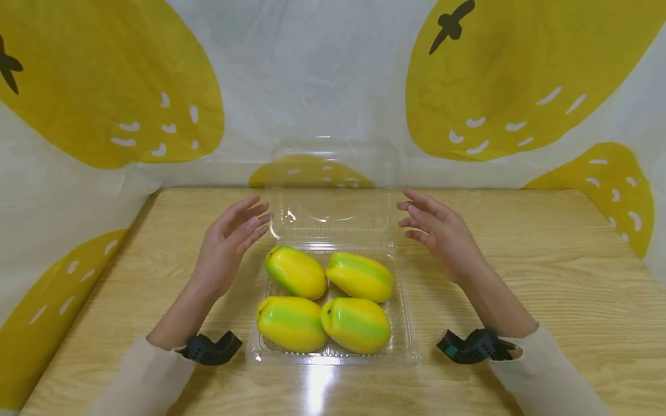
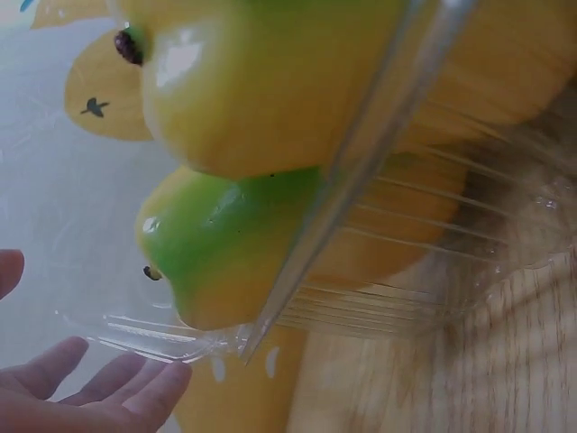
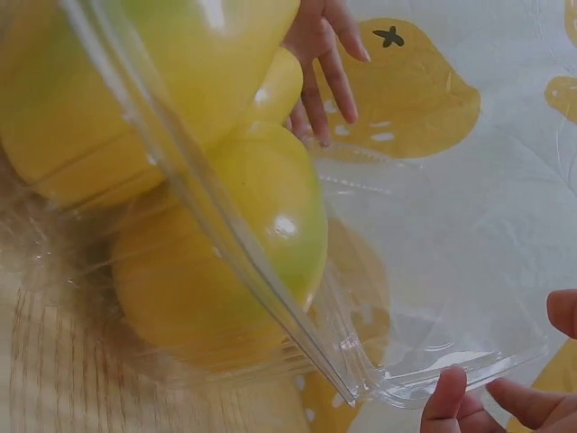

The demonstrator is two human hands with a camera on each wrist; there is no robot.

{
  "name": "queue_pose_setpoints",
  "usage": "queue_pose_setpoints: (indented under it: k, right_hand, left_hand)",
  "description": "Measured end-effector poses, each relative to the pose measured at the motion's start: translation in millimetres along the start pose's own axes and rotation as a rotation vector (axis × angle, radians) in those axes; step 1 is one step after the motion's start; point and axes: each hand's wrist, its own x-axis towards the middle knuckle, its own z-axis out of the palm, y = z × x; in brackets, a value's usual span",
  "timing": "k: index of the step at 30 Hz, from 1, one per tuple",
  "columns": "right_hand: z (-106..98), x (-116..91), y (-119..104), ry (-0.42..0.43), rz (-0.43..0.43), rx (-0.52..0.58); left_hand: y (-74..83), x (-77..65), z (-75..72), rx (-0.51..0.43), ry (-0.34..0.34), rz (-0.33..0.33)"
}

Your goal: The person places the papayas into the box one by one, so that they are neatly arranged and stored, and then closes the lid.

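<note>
A clear plastic clamshell box (image 1: 333,359) sits on the table with its transparent lid (image 1: 335,222) raised at the back. Inside lie several glossy yellow fruits with green stripes, among them a front-left fruit (image 1: 291,325) and a back-right fruit (image 1: 360,277). My left hand (image 1: 221,245) is held beside the lid's left edge, fingers relaxed and spread. On the opposite side my right hand (image 1: 442,234) mirrors it, fingers loosely extended toward the lid's right edge. Neither hand holds anything. In both wrist views the fingertips are near the lid; whether they touch it I cannot tell.
The box rests on a wood-grain table (image 1: 546,277). Behind and around the table hangs a white cloth (image 1: 312,69) printed with large yellow fruit shapes. A black wrist camera (image 1: 210,348) is strapped at the left sleeve, and another camera (image 1: 473,345) at the right.
</note>
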Motion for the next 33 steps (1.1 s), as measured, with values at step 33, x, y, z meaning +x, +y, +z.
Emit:
queue_pose_setpoints:
  k: [33]
  right_hand:
    - [7.8, -36.8, 19.5, -0.125, -0.450, 0.111]
  left_hand:
    - [12.8, -47.7, 1.0, 0.175, -0.146, 0.128]
